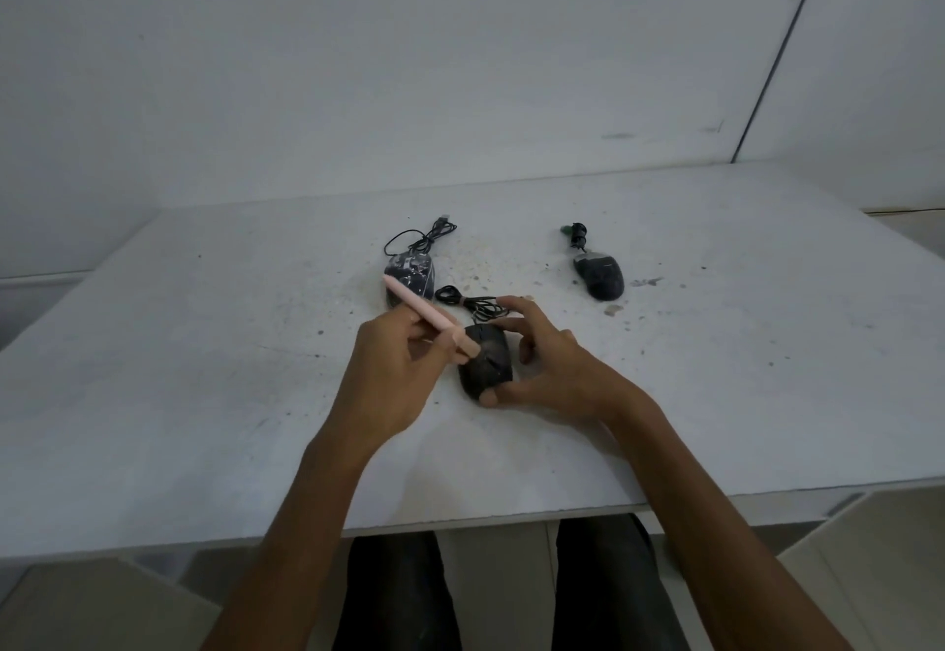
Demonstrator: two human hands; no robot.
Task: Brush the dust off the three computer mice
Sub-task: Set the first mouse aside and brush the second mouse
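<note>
Black cable coil (473, 305) just behind near mouse (486, 364)

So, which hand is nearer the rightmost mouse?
Right. The right hand, holding the middle mouse, sits left of the rightmost mouse; the left hand, gripping the pink brush, farther left.

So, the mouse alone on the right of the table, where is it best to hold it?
Pinch the right mouse across its two long sides, coming from above and from the near end. Its rounded back faces the person, and its bundled cable lies at the far end, so the sides are free.
</note>
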